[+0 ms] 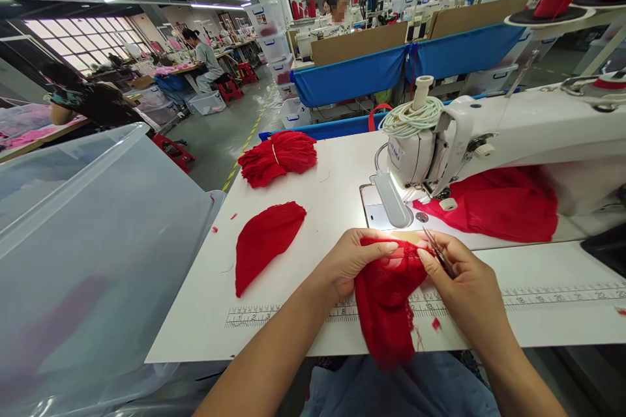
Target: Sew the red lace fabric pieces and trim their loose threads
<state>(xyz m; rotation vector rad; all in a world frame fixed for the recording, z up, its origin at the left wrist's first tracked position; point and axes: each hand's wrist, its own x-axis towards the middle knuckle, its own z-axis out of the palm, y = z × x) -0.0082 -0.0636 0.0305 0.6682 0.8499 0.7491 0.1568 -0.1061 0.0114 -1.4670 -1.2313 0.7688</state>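
My left hand point(342, 264) is closed on the upper left edge of a sheer red fabric piece point(386, 306), which hangs down over the table's front edge. Opposite it, my right hand point(467, 283) pinches the fabric's upper right edge between thumb and fingers. Small metal thread snips point(443, 259) are tucked in that same hand, blades pointing up and to the left. Just beyond my hands stands a white sewing machine point(518, 130), its needle area lit. More red fabric point(503, 205) lies under the machine's arm. Loose threads trail from the held piece's lower right edge.
On the table's left lie a curved red fabric piece point(268, 241) and a tied red bundle point(278, 156). A printed ruler point(254, 316) runs along the front. Red scraps point(436, 324) dot the tabletop. A big clear plastic bin point(98, 260) stands at left. Other people sit farther back.
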